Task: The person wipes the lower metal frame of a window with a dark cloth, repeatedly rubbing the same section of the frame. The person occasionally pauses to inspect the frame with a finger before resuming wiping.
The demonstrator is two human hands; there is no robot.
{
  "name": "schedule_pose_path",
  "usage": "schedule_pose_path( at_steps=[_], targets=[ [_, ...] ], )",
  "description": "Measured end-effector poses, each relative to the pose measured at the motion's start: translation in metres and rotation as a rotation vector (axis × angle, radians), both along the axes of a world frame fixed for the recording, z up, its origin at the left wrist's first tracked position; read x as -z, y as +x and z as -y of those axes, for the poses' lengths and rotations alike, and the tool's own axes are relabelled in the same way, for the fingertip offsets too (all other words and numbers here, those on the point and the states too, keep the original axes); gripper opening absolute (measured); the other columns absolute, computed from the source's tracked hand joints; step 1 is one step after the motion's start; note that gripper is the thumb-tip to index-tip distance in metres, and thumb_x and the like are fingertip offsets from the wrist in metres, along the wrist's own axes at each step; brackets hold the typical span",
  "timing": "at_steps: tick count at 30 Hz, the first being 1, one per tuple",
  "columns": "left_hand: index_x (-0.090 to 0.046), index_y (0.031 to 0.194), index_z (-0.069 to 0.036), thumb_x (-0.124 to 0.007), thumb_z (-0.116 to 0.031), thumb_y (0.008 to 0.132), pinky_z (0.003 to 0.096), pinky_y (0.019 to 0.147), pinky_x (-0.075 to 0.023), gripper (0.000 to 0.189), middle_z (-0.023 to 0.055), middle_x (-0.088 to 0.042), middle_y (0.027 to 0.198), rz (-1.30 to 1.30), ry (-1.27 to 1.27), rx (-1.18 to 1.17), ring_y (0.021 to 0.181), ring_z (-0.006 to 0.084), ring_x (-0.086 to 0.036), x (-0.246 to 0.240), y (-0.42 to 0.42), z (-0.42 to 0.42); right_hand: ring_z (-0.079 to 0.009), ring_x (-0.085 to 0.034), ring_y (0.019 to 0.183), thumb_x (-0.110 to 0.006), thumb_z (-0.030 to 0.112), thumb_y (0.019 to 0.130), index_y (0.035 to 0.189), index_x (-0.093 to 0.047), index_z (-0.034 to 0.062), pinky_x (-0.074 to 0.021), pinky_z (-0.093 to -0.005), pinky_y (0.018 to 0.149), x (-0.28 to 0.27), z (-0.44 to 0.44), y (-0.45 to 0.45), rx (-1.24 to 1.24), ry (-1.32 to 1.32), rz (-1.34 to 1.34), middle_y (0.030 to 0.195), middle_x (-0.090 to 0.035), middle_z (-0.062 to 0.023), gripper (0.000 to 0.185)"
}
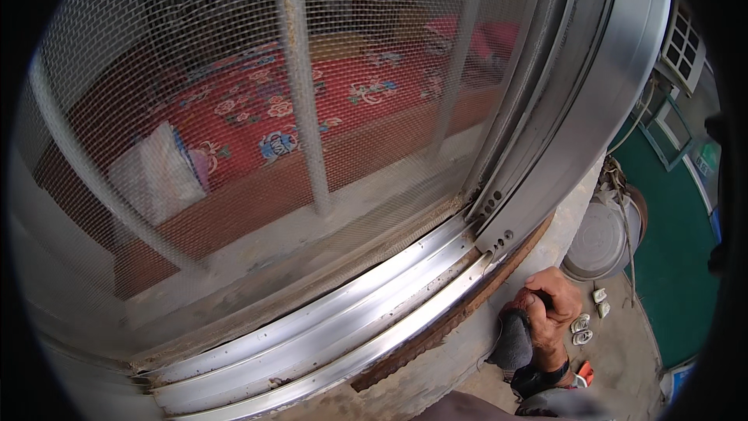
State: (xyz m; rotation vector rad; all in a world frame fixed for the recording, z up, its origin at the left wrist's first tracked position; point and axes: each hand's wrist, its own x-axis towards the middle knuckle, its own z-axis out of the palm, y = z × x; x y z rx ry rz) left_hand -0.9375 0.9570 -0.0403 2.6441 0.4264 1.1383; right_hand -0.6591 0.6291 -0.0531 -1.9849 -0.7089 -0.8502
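My right hand (552, 307), with a dark band at the wrist, is closed around a bunched cloth (513, 342), grey with a reddish-brown part. The hand is below and to the right of the lower corner of an aluminium window frame (584, 146), beside the wall's edge. My left hand is out of view. Before me, the window's metal sill track (327, 356) runs in long rails, with dirt specks in its grooves. Above it, a wire insect screen (374, 146) spans the opening. Dark drain holes (491, 204) show near the frame's corner.
Behind the screen are upright bars (304, 99) and a bed with a red floral cover (245, 105). At right stand a round lidded metal container (599, 240) and a green surface (666, 234). Small white shoes (581, 330) lie on the ground. Broken brown edging (421, 351) borders the sill.
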Motion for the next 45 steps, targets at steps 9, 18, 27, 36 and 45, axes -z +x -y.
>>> schedule_pose_path(
  at_steps=[9, 18, 27, 36, 45],
  targets=[
    [-0.062, 0.108, 0.008, -0.048, -0.024, 0.097, 0.043, 0.074, -0.0518, 0.036, 0.0191, -0.068, 0.092, 0.031, 0.096, 0.045, 0.081, 0.0354, -0.063, 0.005, -0.002, -0.005, -0.018, -0.058, 0.058, -0.06, -0.004, 0.066, 0.083, -0.062, -0.0024, -0.0445, -0.027, 0.053, 0.002, 0.001, -0.002, 0.024, 0.008, -0.008, 0.071, -0.061, -0.0108, 0.017],
    [-0.061, 0.112, 0.005, -0.053, -0.02, 0.095, 0.0431, 0.074, -0.0514, 0.031, 0.018, -0.068, 0.096, 0.047, 0.181, 0.135, 0.081, 0.0353, -0.063, 0.005, -0.008, -0.008, -0.0144, -0.059, 0.061, -0.056, -0.007, 0.072, 0.084, -0.062, -0.003, -0.0461, -0.0251, 0.057, 0.005, -0.001, 0.002, -0.073, 0.102, -0.07, 0.07, -0.06, -0.0084, 0.013],
    [-0.065, 0.105, 0.001, -0.057, -0.019, 0.091, 0.0415, 0.076, -0.0496, 0.026, 0.021, -0.064, 0.093, 0.071, 0.145, 0.164, 0.083, 0.0394, -0.061, 0.012, -0.017, -0.012, -0.0135, -0.063, 0.067, -0.057, -0.004, 0.078, 0.088, -0.063, -0.0012, -0.0502, -0.0257, 0.061, -0.004, -0.002, -0.002, -0.161, 0.107, -0.074, 0.075, -0.064, -0.0074, 0.011],
    [-0.065, 0.097, 0.003, -0.063, -0.008, 0.081, 0.0383, 0.089, -0.0467, 0.02, 0.0199, -0.065, 0.103, -0.139, 0.095, 0.649, 0.096, 0.0323, -0.062, -0.084, -0.024, 0.042, -0.0264, -0.057, 0.055, -0.061, -0.005, 0.074, 0.086, -0.061, 0.0001, -0.0444, -0.0339, 0.05, -0.011, 0.001, -0.066, -0.532, -0.063, 0.028, 0.07, -0.056, -0.0104, 0.012],
    [-0.061, 0.108, 0.002, -0.056, 0.001, 0.079, 0.0419, 0.083, -0.0477, 0.03, 0.0198, -0.064, 0.104, -0.593, 0.305, 0.909, 0.094, 0.0376, -0.06, -0.144, 0.124, 0.093, -0.0299, -0.06, 0.058, -0.061, -0.005, 0.073, 0.084, -0.061, 0.0001, -0.0466, -0.036, 0.05, 0.022, 0.008, -0.066, -0.466, 0.07, 0.084, 0.071, -0.059, -0.0131, 0.012]
  ],
)
